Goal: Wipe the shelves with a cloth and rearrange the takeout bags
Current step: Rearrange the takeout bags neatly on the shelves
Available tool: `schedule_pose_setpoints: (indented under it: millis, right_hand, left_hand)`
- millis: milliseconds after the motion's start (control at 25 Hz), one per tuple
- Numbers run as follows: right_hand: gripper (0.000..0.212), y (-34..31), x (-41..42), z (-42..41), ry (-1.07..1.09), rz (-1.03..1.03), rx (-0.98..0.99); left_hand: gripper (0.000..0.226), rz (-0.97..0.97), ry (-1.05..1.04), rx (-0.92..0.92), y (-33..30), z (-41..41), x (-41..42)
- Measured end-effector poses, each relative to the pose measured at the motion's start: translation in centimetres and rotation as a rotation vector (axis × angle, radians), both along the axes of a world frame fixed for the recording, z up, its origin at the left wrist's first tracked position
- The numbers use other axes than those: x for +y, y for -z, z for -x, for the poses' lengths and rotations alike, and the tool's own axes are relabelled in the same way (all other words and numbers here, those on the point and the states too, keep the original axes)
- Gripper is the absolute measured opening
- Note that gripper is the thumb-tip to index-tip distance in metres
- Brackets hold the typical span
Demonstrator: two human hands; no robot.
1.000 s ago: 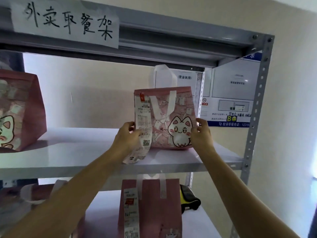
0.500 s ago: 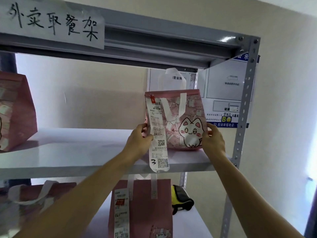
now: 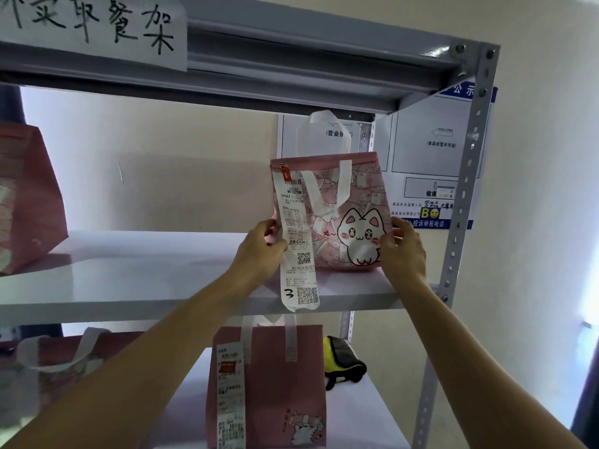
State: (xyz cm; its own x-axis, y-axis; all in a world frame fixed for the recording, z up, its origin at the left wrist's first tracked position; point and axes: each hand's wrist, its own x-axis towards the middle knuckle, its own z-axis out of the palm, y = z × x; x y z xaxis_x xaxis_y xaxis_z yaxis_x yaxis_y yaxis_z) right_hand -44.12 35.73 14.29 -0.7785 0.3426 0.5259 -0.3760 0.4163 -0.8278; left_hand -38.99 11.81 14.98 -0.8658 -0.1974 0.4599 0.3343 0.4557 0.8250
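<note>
Upright near the right end of the middle shelf [image 3: 136, 280], the pink cat-print takeout bag [image 3: 353, 222] sits gripped between our left hand [image 3: 261, 251] and right hand [image 3: 405, 251]. Its long receipt [image 3: 296, 241] overhangs the edge; we judge it could snag or tear.

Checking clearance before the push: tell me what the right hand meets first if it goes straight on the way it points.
The right hand already presses the cat bag. Past that, probably the notice board on the wall behind, though depth is unclear.
</note>
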Motion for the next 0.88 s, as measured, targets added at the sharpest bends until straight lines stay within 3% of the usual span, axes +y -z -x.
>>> schedule_pose_setpoints:
  millis: [400, 640, 880]
  right_hand:
    - [0.047, -0.5, 0.1, 0.4, -0.07, 0.003, -0.073]
    - [0.05, -0.4, 0.2, -0.3, 0.06, -0.071, 0.022]
    - [0.047, 0.9, -1.6, -3.7, 0.045, -0.165, 0.108]
  left_hand:
    - [0.051, 0.043, 0.051, -0.031, -0.1, 1.1, 0.3]
    - [0.054, 0.082, 0.003, -0.014, -0.1, 0.9, -0.2]
    - [0.047, 0.164, -0.003, 0.043, 1.0, -2.1, -0.6]
